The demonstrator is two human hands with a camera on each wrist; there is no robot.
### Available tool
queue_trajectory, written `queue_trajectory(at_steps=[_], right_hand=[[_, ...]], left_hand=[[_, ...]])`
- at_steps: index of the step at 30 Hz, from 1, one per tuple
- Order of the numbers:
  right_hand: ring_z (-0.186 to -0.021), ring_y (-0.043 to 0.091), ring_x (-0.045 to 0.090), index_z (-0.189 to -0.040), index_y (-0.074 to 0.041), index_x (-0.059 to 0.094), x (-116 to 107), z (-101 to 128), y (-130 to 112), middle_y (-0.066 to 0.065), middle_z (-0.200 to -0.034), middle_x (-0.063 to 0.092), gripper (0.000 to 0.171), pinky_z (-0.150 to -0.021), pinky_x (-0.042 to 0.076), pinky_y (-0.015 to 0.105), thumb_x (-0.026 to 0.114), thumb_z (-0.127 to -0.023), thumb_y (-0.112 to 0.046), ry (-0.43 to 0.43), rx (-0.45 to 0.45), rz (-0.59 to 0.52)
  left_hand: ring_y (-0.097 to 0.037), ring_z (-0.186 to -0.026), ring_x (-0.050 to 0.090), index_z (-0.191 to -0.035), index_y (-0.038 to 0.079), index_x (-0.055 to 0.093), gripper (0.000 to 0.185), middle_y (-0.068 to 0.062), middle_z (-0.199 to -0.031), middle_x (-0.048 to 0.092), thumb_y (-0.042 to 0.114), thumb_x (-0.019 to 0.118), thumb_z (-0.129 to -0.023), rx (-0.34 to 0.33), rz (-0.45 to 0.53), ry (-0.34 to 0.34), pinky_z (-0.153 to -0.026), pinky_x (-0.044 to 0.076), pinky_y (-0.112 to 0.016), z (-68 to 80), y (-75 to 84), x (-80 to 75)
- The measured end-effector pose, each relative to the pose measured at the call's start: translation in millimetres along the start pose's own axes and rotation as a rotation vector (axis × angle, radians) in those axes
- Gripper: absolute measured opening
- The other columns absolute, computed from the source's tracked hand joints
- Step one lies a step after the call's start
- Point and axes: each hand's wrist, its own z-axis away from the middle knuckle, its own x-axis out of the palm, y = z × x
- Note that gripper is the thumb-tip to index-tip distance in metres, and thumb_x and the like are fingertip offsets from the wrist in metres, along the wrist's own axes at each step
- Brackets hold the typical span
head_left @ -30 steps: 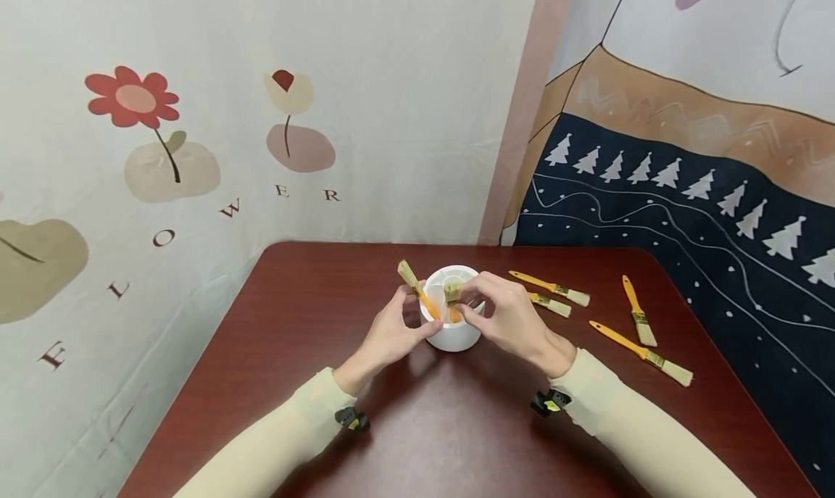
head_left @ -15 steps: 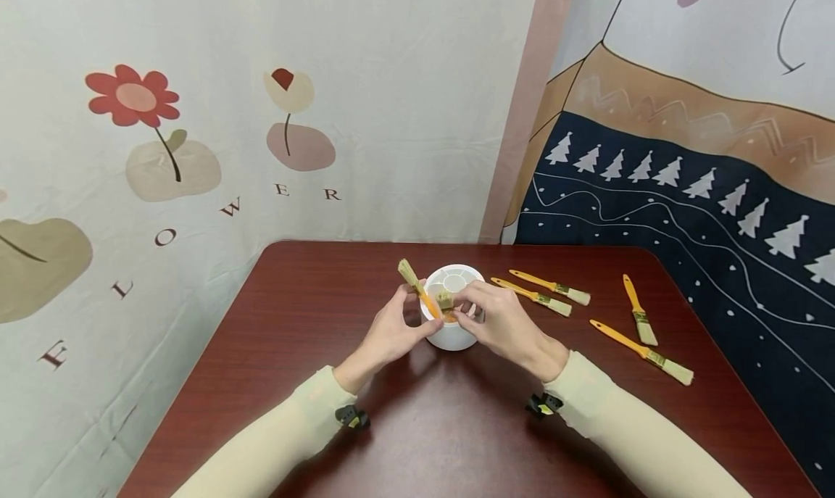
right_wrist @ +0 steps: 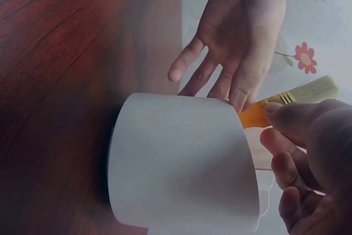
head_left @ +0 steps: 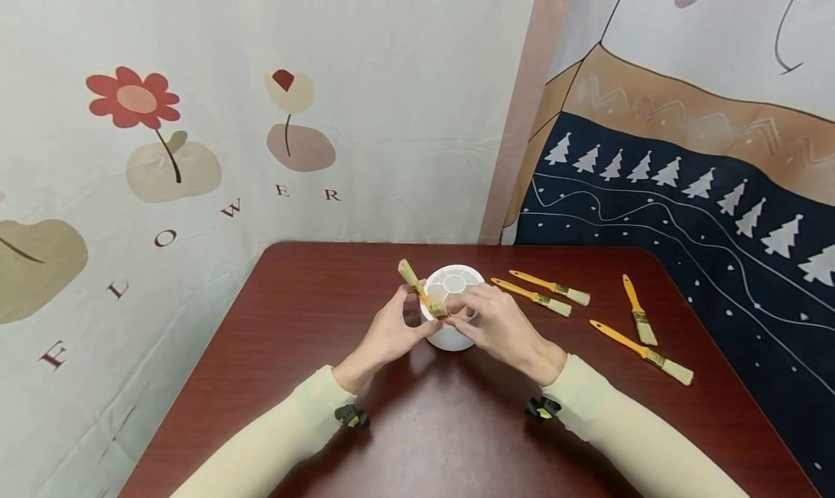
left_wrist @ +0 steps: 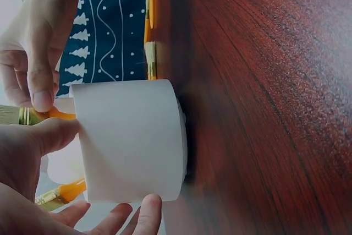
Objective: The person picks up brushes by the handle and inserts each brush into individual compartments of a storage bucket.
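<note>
A round white cup (head_left: 450, 338) with a divided insert inside stands on the table. Against its left side rests my left hand (head_left: 393, 329), holding it with the thumb at the near rim and the fingers spread along the wall. My right hand (head_left: 505, 331) pinches a flat paintbrush (right_wrist: 316, 89) near its metal band. That brush's orange handle (left_wrist: 65, 115) goes down into the cup at the near rim, bristles outside and tilted. A second paintbrush (head_left: 408, 273) leans in the cup's left side, bristles up. The handles' lower ends are hidden inside the cup.
Several more orange-handled paintbrushes lie to the right on the dark red table (head_left: 293, 324), among them an upright-lying one (head_left: 638, 313) and a slanted one (head_left: 642, 351). A printed cloth (head_left: 391, 121) hangs behind the table.
My right hand has moved slightly left and down with its paintbrush, whose bristles now sit lower near the cup's left front rim. My left hand and the leaning brush stay put.
</note>
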Motion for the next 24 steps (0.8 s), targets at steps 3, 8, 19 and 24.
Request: queue_trajectory(at_steps=[3, 8, 19, 24], right_hand=[[-0.094, 0.016, 0.076, -0.112, -0.014, 0.087, -0.3, 0.7, -0.3, 0.0, -0.099, 0.083, 0.027, -0.079, 0.067, 0.031, 0.102, -0.09, -0.011, 0.0, -0.001, -0.006], [-0.093, 0.016, 0.075, -0.114, -0.013, 0.087, -1.3, 1.9, -0.6, 0.0, -0.101, 0.083, 0.029, -0.078, 0.066, 0.032, 0.103, -0.09, -0.011, 0.005, -0.02, -0.002], [-0.095, 0.017, 0.073, -0.118, -0.011, 0.087, -5.9, 9.7, 1.7, 0.003, -0.111, 0.085, 0.032, -0.073, 0.064, 0.029, 0.101, -0.09, -0.007, -0.009, -0.015, 0.015], [-0.091, 0.017, 0.074, -0.12, -0.01, 0.088, -11.0, 13.2, 2.8, 0.003, -0.111, 0.086, 0.033, -0.074, 0.067, 0.033, 0.101, -0.09, -0.005, 0.006, -0.016, 0.009]], left_hand=[[-0.046, -0.149, 0.07, -0.168, 0.019, 0.055, 0.08, -0.02, -0.157, 0.072, 0.032, 0.094, -0.099, -0.001, 0.011, -0.01, -0.122, 0.055, -0.067, -0.3, 0.0, -0.7], [-0.042, -0.142, 0.075, -0.168, 0.022, 0.055, 0.08, -0.019, -0.155, 0.073, 0.044, 0.092, -0.1, 0.078, 0.023, -0.031, -0.114, 0.062, -0.061, -4.7, -12.7, -1.8], [-0.048, -0.151, 0.067, -0.172, 0.021, 0.052, 0.081, -0.02, -0.159, 0.07, 0.032, 0.091, -0.102, 0.015, 0.013, -0.036, -0.123, 0.054, -0.07, 0.9, 0.5, -2.5], [-0.047, -0.153, 0.066, -0.173, 0.018, 0.051, 0.081, -0.019, -0.161, 0.07, 0.028, 0.091, -0.103, 0.022, -0.01, -0.039, -0.125, 0.052, -0.069, 0.1, 2.4, -1.7]])
